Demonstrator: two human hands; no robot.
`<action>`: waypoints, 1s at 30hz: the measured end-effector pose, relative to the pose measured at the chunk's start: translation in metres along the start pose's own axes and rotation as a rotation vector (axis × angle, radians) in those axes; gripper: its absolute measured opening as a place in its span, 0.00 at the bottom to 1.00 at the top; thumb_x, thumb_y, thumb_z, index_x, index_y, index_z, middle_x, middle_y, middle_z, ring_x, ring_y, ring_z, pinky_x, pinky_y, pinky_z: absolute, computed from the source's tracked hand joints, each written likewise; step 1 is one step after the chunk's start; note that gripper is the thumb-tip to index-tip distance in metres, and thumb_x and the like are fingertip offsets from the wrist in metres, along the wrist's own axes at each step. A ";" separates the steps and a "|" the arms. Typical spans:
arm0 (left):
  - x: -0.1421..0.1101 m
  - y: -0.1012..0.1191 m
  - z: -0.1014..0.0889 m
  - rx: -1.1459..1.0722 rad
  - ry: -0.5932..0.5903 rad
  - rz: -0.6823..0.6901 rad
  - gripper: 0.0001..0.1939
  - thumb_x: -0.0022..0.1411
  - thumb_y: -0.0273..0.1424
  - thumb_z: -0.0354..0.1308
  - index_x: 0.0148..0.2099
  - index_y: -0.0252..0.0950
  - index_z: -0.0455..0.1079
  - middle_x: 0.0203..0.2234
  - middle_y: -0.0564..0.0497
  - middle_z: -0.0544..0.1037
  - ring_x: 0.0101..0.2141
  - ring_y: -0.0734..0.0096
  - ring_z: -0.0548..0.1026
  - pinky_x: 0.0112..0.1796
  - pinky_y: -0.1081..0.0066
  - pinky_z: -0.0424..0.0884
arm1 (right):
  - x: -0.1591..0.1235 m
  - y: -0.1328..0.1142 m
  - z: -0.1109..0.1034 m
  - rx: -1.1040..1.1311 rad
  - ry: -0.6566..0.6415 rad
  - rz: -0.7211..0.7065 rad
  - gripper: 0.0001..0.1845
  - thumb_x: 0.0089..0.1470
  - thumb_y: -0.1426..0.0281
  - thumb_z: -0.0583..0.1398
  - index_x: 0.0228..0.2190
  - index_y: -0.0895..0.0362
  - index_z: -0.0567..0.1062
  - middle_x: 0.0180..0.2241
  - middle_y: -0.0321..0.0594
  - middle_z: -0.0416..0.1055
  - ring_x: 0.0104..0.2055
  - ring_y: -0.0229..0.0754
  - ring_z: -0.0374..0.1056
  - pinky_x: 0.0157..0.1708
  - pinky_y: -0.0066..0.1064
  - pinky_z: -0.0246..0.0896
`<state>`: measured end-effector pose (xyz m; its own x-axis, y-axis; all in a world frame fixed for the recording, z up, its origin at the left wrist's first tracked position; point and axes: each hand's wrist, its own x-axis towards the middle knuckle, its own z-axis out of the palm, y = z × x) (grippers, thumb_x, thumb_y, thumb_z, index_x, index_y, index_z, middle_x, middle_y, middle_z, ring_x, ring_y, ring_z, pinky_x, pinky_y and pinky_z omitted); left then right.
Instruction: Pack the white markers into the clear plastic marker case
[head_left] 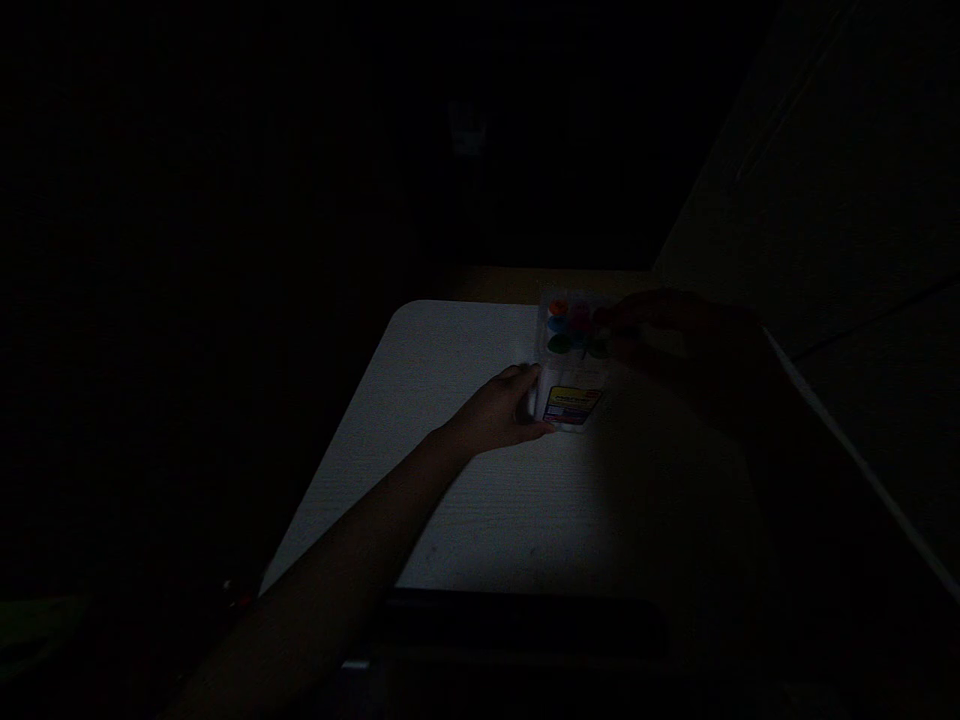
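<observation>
The scene is very dark. A clear pack of markers [568,350] with coloured caps and a yellow label stands on a white table [465,480]. My left hand [501,408] is curled round the pack's lower left side and holds it. My right hand [675,345] is in shadow at the pack's upper right, fingers bent at the coloured caps. I cannot make out whether those fingers pinch anything.
A dark flat object [525,620] lies along the table's near edge. A pale wall or panel [825,200] rises at the right. The rest of the room is too dark to see.
</observation>
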<state>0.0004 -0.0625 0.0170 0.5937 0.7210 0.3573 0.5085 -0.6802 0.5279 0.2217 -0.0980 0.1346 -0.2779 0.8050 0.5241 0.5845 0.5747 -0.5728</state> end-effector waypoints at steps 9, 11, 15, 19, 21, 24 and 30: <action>0.000 -0.001 0.001 0.008 0.004 0.013 0.32 0.51 0.43 0.62 0.54 0.32 0.61 0.44 0.40 0.71 0.45 0.56 0.70 0.45 0.59 0.69 | 0.003 0.002 0.000 -0.122 0.021 -0.164 0.08 0.51 0.61 0.61 0.30 0.51 0.76 0.37 0.35 0.73 0.46 0.44 0.67 0.47 0.40 0.62; 0.000 -0.002 0.001 -0.001 0.014 0.024 0.33 0.51 0.44 0.62 0.54 0.33 0.60 0.45 0.40 0.70 0.46 0.56 0.70 0.46 0.59 0.69 | 0.006 0.004 -0.001 -0.108 -0.017 -0.178 0.09 0.51 0.61 0.60 0.32 0.52 0.76 0.38 0.36 0.73 0.44 0.43 0.67 0.45 0.38 0.63; 0.000 -0.002 0.000 -0.003 0.011 0.027 0.32 0.51 0.42 0.62 0.54 0.32 0.60 0.44 0.40 0.71 0.45 0.56 0.70 0.45 0.59 0.70 | 0.013 0.012 -0.004 -0.018 -0.104 -0.215 0.11 0.52 0.60 0.59 0.31 0.54 0.76 0.36 0.38 0.72 0.38 0.40 0.68 0.35 0.33 0.65; -0.001 -0.003 0.001 0.003 0.008 0.017 0.33 0.50 0.43 0.63 0.54 0.33 0.60 0.44 0.41 0.71 0.45 0.56 0.70 0.45 0.59 0.70 | 0.019 0.021 -0.008 0.098 -0.161 -0.160 0.13 0.53 0.59 0.58 0.32 0.53 0.77 0.36 0.38 0.73 0.38 0.41 0.70 0.34 0.32 0.66; -0.001 -0.004 0.002 0.018 0.012 0.000 0.33 0.49 0.44 0.63 0.53 0.34 0.61 0.43 0.42 0.71 0.43 0.57 0.71 0.44 0.60 0.70 | 0.020 0.024 -0.009 0.126 -0.141 -0.097 0.12 0.53 0.60 0.58 0.34 0.52 0.78 0.36 0.37 0.75 0.38 0.42 0.71 0.37 0.35 0.67; -0.002 -0.004 0.002 0.038 0.010 -0.011 0.32 0.49 0.44 0.63 0.53 0.33 0.61 0.42 0.42 0.71 0.43 0.58 0.71 0.43 0.61 0.70 | 0.021 0.025 -0.009 0.101 -0.097 -0.062 0.11 0.53 0.61 0.58 0.33 0.50 0.79 0.35 0.36 0.76 0.37 0.43 0.72 0.39 0.37 0.68; 0.000 -0.001 0.000 0.001 0.001 -0.001 0.31 0.50 0.42 0.63 0.53 0.34 0.61 0.44 0.42 0.71 0.46 0.56 0.70 0.45 0.59 0.70 | 0.024 0.014 -0.005 0.013 -0.048 -0.042 0.09 0.52 0.67 0.58 0.31 0.52 0.79 0.33 0.36 0.76 0.34 0.42 0.72 0.33 0.35 0.69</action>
<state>-0.0006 -0.0619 0.0163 0.5925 0.7220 0.3572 0.5096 -0.6794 0.5279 0.2271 -0.0710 0.1426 -0.3388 0.7859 0.5173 0.5615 0.6101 -0.5590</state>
